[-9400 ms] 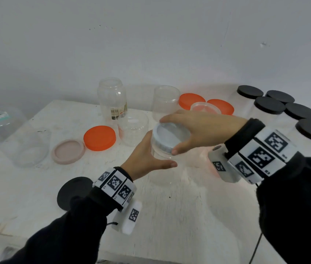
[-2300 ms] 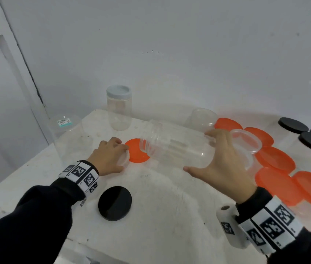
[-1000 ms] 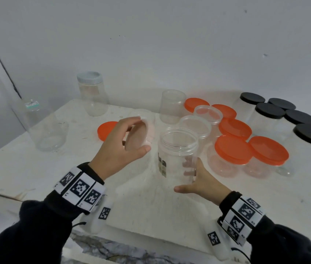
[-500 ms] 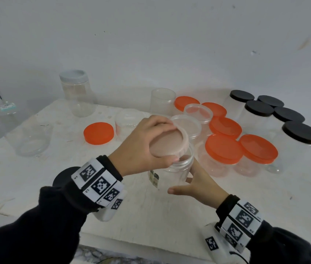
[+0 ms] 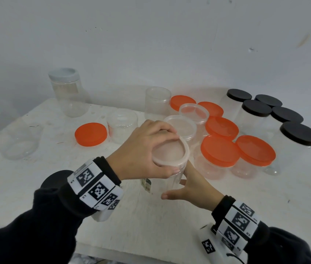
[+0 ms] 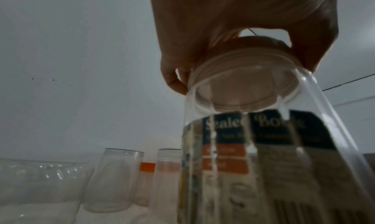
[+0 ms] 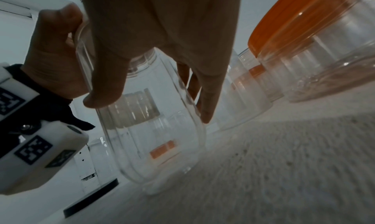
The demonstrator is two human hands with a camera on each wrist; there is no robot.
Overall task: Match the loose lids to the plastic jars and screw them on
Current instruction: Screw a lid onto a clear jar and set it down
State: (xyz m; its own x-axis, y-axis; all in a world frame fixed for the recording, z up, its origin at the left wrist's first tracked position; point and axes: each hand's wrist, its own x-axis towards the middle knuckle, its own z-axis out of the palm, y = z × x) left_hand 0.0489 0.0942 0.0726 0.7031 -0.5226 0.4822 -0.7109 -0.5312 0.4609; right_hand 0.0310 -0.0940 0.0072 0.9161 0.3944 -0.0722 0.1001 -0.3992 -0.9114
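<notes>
A clear plastic jar [image 5: 171, 178] with a printed label stands upright on the white table [image 5: 150, 225] near the front. A pale pink lid [image 5: 167, 155] sits on its mouth. My left hand [image 5: 176, 153] grips that lid from above, fingers and thumb curled round its rim. My right hand [image 5: 174, 189] holds the jar's lower wall, thumb in front and fingers behind. The left wrist view shows the lid [image 6: 243, 86] over the jar's neck above the label [image 6: 263, 131]. In the right wrist view my thumb [image 7: 105, 92] and fingers [image 7: 205, 108] clasp the jar [image 7: 152, 131].
A loose orange lid [image 5: 90, 134] lies left of centre beside two open jars [image 5: 122, 125]. A grey-lidded jar [image 5: 67, 92] stands at the back left. Orange-lidded jars [image 5: 220, 151] and black-lidded jars [image 5: 300, 133] crowd the right. A black lid [image 5: 53, 181] lies under my left wrist.
My left hand carried the pink lid from beside the jar onto its mouth, and the lid now sits flatter on it. My right hand still holds the jar in the same place.
</notes>
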